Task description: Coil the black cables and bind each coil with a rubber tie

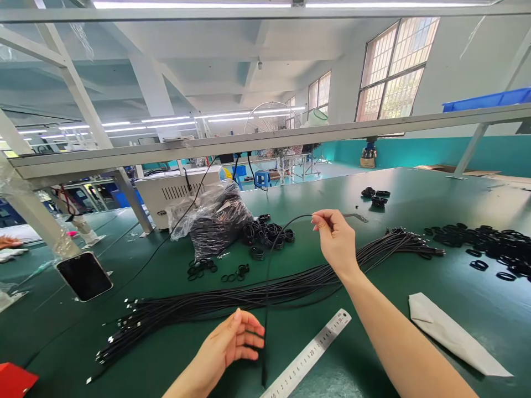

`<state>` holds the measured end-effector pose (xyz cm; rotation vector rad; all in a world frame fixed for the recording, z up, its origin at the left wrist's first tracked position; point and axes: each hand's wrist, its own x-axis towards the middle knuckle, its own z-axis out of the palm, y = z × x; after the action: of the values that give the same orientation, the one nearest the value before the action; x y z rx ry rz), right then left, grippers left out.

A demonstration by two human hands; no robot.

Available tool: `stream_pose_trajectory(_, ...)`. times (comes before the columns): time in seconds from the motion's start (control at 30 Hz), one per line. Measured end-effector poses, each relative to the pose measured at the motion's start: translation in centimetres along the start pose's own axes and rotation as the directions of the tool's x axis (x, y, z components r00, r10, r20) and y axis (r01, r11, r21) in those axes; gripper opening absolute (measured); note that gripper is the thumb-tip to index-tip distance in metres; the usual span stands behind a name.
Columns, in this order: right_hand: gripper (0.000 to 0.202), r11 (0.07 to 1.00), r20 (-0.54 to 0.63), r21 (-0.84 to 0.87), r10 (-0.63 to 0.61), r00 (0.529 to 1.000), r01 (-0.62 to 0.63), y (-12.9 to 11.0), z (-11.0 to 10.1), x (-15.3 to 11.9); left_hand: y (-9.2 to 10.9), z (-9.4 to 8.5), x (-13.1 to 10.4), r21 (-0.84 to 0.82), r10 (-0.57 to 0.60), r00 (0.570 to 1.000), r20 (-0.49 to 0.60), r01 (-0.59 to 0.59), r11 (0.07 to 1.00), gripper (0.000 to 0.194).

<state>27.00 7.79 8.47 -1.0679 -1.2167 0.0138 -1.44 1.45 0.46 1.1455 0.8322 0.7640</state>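
The right hand (337, 237) pinched a thin black cable (267, 271), which hung down over the glossy green table (323, 193); the left hand (234, 340), fingers loosely spread, was at its lower part, whether touching I could not tell; a bundle of cables (199, 301) lay behind; from the held cable, a ruler (311, 351) was at five o'clock, black rings (493, 237) at three, a phone (85, 276) at nine; a pale shelf (207, 148) crossed at twelve, a window (398, 72) beyond at one.

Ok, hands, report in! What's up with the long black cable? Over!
Right hand pinching the black cable aloft. Left hand open by its lower part, contact unclear. Cable bundle lying behind; metal ruler near the lower end.
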Motion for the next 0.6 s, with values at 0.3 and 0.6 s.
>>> stream_pose_trajectory(0.3,0.024,0.992,0.045,-0.116,0.052,0.998,-0.046,3.2,2.3,-1.8,-0.1,2.4,-1.8,-0.181,-0.124,0.978,0.169,0.154,0.971,0.028)
stream_pose_trajectory(0.6,0.037,0.7,0.828,0.149,-0.475,0.3,0.698,-2.9,3.9,-7.5,1.2,3.8,-3.1,-0.3,-0.181,0.983,-0.021,0.166,0.939,0.019)
